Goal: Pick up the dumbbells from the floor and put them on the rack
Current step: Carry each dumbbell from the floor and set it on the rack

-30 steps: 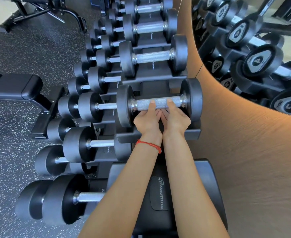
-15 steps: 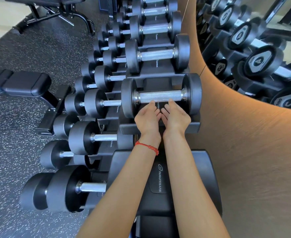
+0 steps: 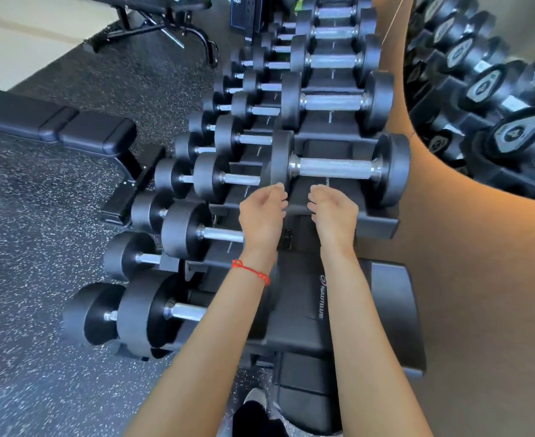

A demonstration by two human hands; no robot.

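Dumbbell (image 3: 335,168) seated in top rack (image 3: 383,227) cradle. Left hand (image 3: 264,216) and right hand (image 3: 334,214) empty, fingers loosely curled, just short of handle. We judge: confirm both heads settled, then turn for next one.

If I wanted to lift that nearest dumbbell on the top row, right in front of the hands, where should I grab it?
Grip the dumbbell by its bare knurled steel handle, midway between the two black heads, probably coming from above and the near side as the left hand and right hand sit now. It lies level across the rack, so a centred grip should keep it balanced.
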